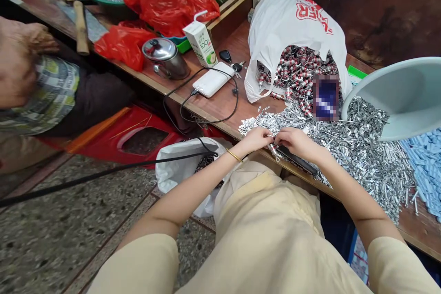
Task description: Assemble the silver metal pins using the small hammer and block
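My left hand [257, 140], with a thin gold bangle on its wrist, is closed in a pinch at the table's front edge. Just beside it my right hand [295, 141] is also closed, its fingertips nearly meeting the left ones. A small metal fitting with red bands and a ring end [273, 149] hangs below the fingertips and seems to be in the left fingers. What the right fingertips pinch is hidden. Small flat metal clips [253, 124] lie scattered behind my hands. A dark narrow bar [298, 161] runs along the edge under my right hand.
A white plastic bag [292, 23] spills red-banded fittings. Loose metal pins [372, 161] and a tipped grey tub [409, 96] lie right. A power bank [213, 81] with cable, drink carton [200, 43], keys [237, 67] and metal cup [168, 62] stand left. Another person's arm [20, 59] is far left.
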Available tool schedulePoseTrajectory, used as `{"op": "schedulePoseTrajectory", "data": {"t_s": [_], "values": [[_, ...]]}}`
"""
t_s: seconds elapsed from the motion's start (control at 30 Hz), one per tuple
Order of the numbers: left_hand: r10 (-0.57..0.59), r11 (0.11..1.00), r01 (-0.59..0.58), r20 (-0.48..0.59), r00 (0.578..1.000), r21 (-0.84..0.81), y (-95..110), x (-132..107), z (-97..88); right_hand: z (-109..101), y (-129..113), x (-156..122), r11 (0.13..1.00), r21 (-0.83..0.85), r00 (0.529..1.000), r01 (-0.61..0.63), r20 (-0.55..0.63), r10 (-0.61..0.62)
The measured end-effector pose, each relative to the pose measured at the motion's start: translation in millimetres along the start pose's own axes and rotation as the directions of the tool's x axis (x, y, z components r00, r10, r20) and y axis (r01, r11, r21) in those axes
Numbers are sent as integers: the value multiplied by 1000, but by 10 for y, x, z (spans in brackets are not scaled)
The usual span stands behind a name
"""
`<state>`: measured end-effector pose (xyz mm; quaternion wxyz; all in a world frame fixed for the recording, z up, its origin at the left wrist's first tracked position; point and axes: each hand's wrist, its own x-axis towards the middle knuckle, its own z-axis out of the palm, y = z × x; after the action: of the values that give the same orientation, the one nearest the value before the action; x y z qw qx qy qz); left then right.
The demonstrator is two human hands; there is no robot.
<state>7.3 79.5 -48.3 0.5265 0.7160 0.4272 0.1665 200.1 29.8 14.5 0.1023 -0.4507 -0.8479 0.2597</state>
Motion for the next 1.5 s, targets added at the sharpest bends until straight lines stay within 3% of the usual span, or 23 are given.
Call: {"op": "schedulePoseTrajectory", "data": {"t_s": [0.23, 0.5, 0.7, 0.87, 0.97, 1.07, 1.17, 1.23, 1.37, 1.5], "values": [[7, 1000, -7, -1, 1000, -30, 28, -22, -5, 32, -188, 46, 985, -173, 1000, -22, 11, 24], [-42, 999, 42, 42, 998, 0, 79, 0, -2, 286, -80, 64, 963, -103, 963, -248, -134, 233], [-34, 999, 31, 78, 996, 32, 115, 12, -45, 159, -117, 118, 947, -104, 952, -305, -42, 302], [-6, 1000, 7, 110, 994, -8, 116, -12, -89, 58, -108, 254, 942, -199, 961, -270, 11, 278], [-26, 999, 29, 107, 994, -27, 105, -25, -69, 15, -112, 49, 932, -278, 970, -232, -136, 201], [-19, 999, 21, 90, 996, -24, 102, -40, -39, 1, -81, -477, 832, -412, 914, -371, -319, 249], [-4, 1000, 4, 56, 998, 4, 107, -51, -21, 41, 32, -1038, 708, -484, 858, -514, -310, 411], [-12, 1000, 12, 60, 998, 0, 100, -50, -11, 88, 135, -1268, 697, -486, 850, -527, -302, 431], [-30, 996, 34, 50, 998, -77, 61, -54, 27, 148, 287, -1337, 711, -525, 884, -467, -282, 373], [-22, 999, 21, -16, 1000, -41, 66, -85, 48, 101, 200, -1261, 722, -499, 875, -480, -329, 355]]}}
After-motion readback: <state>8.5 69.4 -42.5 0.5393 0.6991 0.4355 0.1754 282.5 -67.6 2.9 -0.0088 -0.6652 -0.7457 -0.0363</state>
